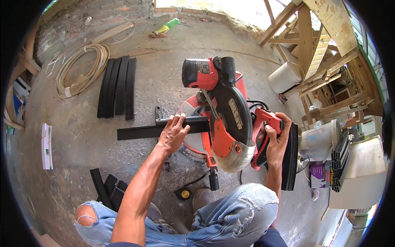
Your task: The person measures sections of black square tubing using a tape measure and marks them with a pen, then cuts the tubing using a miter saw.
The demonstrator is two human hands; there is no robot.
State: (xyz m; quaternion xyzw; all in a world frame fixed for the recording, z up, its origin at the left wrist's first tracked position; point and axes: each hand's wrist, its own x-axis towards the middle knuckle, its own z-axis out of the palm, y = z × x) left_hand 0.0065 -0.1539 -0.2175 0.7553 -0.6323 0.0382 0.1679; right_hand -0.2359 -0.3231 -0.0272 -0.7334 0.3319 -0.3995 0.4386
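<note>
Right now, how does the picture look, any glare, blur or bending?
In the head view, glare whites out the opening at the top; in the head view, the wooden frame at upper right bends toward the dark round rim; also in the head view, the saw, left hand and right hand look fairly sharp, with no obvious motion blur.

Top glare, fisheye-bent dark rim

Left fingers [176, 120] on black strip [140, 132] — right fingers [284, 120] round saw handle [271, 118]
</note>
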